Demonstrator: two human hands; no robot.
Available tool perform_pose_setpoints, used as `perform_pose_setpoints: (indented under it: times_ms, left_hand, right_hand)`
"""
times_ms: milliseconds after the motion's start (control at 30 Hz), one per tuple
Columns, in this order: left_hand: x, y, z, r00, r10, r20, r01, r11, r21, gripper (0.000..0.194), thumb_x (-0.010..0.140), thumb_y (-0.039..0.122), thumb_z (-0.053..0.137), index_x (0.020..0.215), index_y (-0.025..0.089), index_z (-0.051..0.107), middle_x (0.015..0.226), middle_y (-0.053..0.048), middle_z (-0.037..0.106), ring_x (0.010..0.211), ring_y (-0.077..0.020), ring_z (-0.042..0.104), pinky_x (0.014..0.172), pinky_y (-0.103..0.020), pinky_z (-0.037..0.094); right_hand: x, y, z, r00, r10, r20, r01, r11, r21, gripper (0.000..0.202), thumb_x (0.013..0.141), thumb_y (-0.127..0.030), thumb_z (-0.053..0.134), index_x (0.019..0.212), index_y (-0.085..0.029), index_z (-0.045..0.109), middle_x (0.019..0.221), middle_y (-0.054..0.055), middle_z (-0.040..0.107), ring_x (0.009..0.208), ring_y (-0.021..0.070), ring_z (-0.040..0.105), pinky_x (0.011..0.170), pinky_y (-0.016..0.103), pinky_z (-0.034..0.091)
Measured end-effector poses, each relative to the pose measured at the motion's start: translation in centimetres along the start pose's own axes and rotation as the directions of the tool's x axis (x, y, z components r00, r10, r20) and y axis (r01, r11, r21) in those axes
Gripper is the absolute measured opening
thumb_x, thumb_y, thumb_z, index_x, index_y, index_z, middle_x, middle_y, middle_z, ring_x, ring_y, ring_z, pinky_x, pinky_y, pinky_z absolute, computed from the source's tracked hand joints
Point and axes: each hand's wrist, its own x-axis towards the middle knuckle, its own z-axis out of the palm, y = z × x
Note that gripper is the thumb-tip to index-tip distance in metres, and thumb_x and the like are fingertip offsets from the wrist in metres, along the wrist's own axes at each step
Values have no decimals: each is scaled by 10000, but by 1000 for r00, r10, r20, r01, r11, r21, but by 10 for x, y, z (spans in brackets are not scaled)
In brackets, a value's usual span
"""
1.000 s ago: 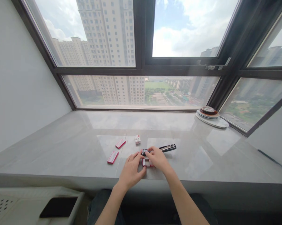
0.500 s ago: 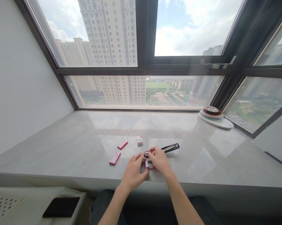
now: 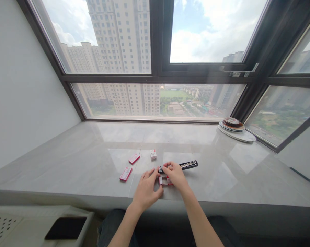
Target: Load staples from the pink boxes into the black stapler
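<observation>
A black stapler point(image 3: 189, 165) lies opened out on the sill, its long arm pointing right. My right hand point(image 3: 174, 175) is closed over the stapler's left end, thumb and forefinger pinched together there. Whatever small piece may be between those fingertips is hidden. Below the stapler, a small red-and-white staple box point(image 3: 160, 180) stands with its end between the thumb and fingers of my left hand point(image 3: 147, 188). The left fingertips also reach close to the stapler's end. Part of the box disappears under my right hand.
Two flat red-and-white boxes point(image 3: 126, 174) point(image 3: 134, 158) lie to the left, and a small white box point(image 3: 153, 154) stands behind my hands. Stacked plates point(image 3: 236, 129) sit at the right by the window. A black phone-like slab point(image 3: 66, 228) rests on a white surface at lower left.
My right hand has shifted very slightly, and more of the red box part shows beneath it. The stapler's long arm sits a touch lower and farther right.
</observation>
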Motion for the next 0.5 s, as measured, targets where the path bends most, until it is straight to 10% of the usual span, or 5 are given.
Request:
perform_pose_setpoints:
  times_ms: [300, 500]
  left_hand:
    - [-1, -6, 4, 1000, 18, -15, -17, 1000, 22, 714, 846, 238, 602, 1523, 323, 394, 1384, -45, 596, 1414, -276, 406, 1206, -493, 295]
    - [-1, -5, 2, 999, 30, -26, -29, 1000, 7, 665, 842, 224, 606, 1476, 308, 422, 1398, -43, 577, 1394, -261, 420, 1195, -462, 294]
  right_hand:
    - [-17, -35, -18, 953, -270, 138, 296, 926, -235, 218, 894, -405, 612, 891, -214, 717, 629, -27, 607, 600, 129, 535, 587, 235, 347]
    - [-45, -37, -38, 918, -238, 318, 367, 813, -452, 74, 829, -289, 671, 817, -232, 718, 696, -13, 652, 640, 138, 546, 602, 247, 306]
